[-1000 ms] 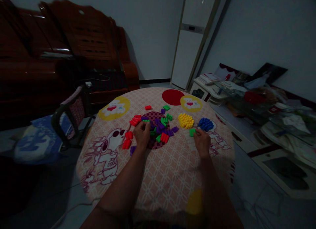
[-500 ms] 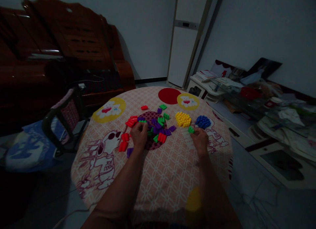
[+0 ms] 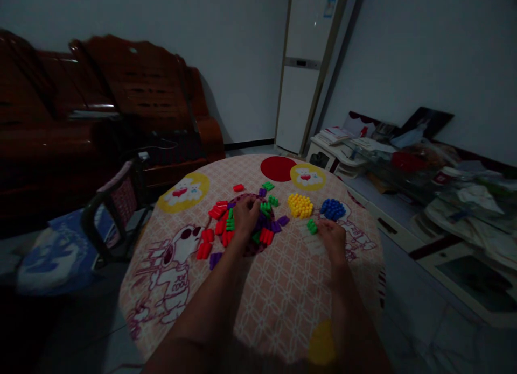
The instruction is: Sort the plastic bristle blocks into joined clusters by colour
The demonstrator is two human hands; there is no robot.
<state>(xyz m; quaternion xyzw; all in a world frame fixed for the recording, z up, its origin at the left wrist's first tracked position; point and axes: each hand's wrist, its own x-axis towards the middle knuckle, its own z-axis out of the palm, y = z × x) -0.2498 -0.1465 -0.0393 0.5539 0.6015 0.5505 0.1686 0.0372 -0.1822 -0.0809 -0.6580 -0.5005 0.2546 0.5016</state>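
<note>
My left hand [image 3: 247, 219] is over the middle of a loose pile of coloured plastic pieces. Its fingers are pinched together, and whatever is between them is hidden. Around it lie red pieces [image 3: 220, 209], green pieces [image 3: 265, 207] and purple pieces [image 3: 283, 221]. My right hand [image 3: 333, 238] is low over the right side of the table. Its closed fingertips hold the end of a small green ridged piece [image 3: 312, 226]. Just beyond that hand are a cluster of yellow beads [image 3: 300, 206] and a cluster of blue beads [image 3: 332, 209].
A patterned cloth [image 3: 274, 304] covers the round table. A dark-framed chair [image 3: 109, 218] stands at the left, with a wooden bench [image 3: 149, 94] behind it. Along the right runs a low cabinet [image 3: 398, 234] heaped with papers and other items.
My left hand has moved right across the pile, uncovering red and green pieces on its left. My right hand has stayed near the same spot with the green piece. The view has tilted up slightly.
</note>
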